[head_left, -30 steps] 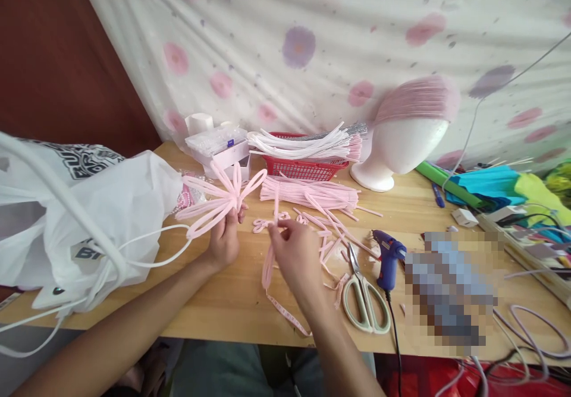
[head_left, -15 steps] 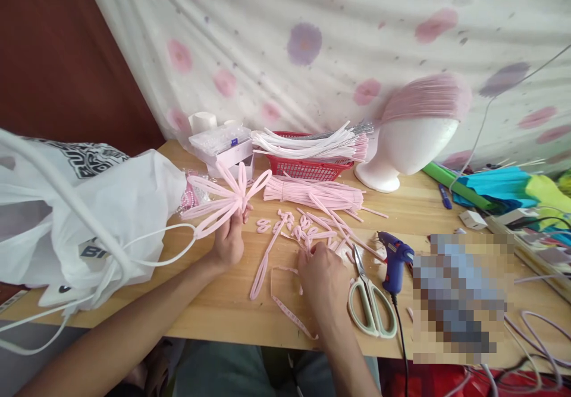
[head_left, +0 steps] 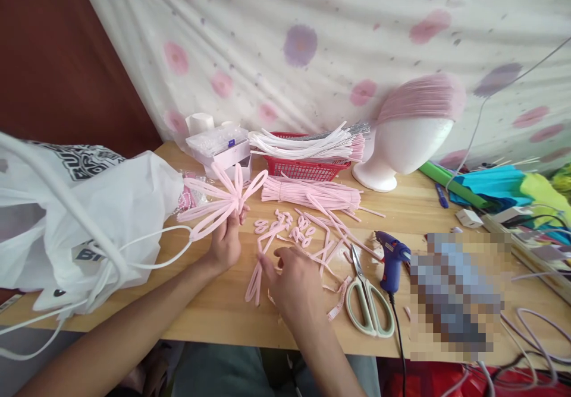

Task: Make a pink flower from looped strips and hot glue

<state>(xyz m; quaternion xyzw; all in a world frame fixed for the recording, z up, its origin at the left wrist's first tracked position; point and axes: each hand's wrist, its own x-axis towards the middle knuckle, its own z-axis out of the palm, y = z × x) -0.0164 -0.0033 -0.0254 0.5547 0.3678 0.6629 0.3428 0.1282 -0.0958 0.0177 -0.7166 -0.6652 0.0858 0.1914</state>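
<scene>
"Flowery sheet (head_left: 267, 46) for a backdrop, wooden worktop (head_left: 209, 308) full of pink bits. So how far along is it?"

"Decent way in, I'd say. Left hand (head_left: 226, 243) is pinching a pink looped flower shape (head_left: 239, 197) near its middle, held up just above the worktop. Several long loops already meet at one centre."

"And the right hand (head_left: 298, 278)?"

"Over the worktop, fingers curled, thumb apart from them. Thumb's right by a long looped strip (head_left: 253, 287), but honestly can't tell if it's gripping it."

"What's left, then?"

"That strip isn't joined to the flower shape, far as I can see. Little twisted loops (head_left: 302, 230) are lying loose too, and there's a whole bundle of straight strips (head_left: 314, 193) behind them, unbent. Scissors (head_left: 369, 314) and glue gun (head_left: 391, 260) are both sitting untouched off to the right. My guess: main shape mostly formed, plenty of pieces unused."
</scene>
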